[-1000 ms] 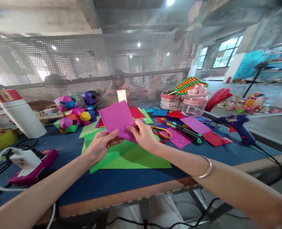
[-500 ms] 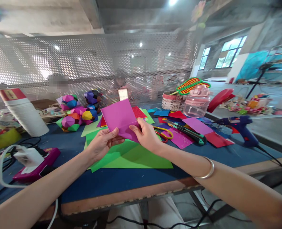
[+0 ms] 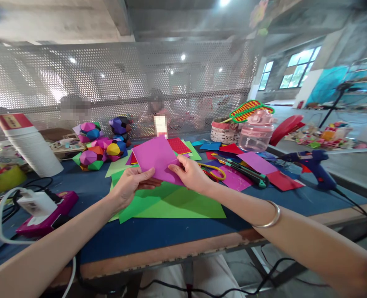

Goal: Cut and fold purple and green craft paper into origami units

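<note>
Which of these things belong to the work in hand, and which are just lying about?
Belong to the work, I'd judge:
purple paper, held in the left hand and right hand
green sheets beneath the hands
cutter, perhaps, though untouched

Seemingly just lying about:
pink water bottle
stack of cups
woven basket

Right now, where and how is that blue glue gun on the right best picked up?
Probably by the handle of the glue gun, with the right hand coming in from the near right side: the handle slants toward that side, while the nozzle points left, away from that approach. Mind the cord trailing from the handle's lower end.
</note>
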`<state>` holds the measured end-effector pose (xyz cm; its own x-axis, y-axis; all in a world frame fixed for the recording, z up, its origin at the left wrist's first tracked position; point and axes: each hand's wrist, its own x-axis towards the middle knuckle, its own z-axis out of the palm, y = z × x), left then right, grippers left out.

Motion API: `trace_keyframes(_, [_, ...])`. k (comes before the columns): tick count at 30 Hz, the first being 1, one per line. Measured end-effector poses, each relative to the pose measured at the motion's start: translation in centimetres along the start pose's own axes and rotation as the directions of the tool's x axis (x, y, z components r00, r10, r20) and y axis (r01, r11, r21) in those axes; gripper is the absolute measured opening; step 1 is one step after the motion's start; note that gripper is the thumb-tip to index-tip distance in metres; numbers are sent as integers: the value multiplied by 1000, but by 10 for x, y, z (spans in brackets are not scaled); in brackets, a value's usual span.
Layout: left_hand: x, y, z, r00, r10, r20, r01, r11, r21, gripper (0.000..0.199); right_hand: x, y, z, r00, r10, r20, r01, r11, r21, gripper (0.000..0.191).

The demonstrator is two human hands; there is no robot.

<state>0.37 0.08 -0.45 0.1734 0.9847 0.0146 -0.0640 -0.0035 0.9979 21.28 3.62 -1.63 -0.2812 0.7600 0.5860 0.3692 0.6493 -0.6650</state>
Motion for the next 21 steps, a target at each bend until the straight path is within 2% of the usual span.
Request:
trace_keyframes(3, [1, 0, -4, 1000, 11, -29, -6, 990, 142, 38, 0, 1, 1, 999, 24, 30, -24, 1000, 3, 34])
trace_keyframes(9, [2, 0, -3, 997, 48, -59, -33, 974, 226, 40, 0, 0, 2, 997, 42, 63, -39, 998, -52, 37])
trace_keyframes(12, [2, 0, -2, 998, 50, -49, -37, 970, 239, 46, 0, 0, 2, 995, 55, 89, -49, 996, -71, 38])
trace_keyframes(21, [5, -2, -8, 998, -51, -29, 56, 981, 184, 35, 4, 9, -2, 990, 82, 118, -65, 988, -142, 42])
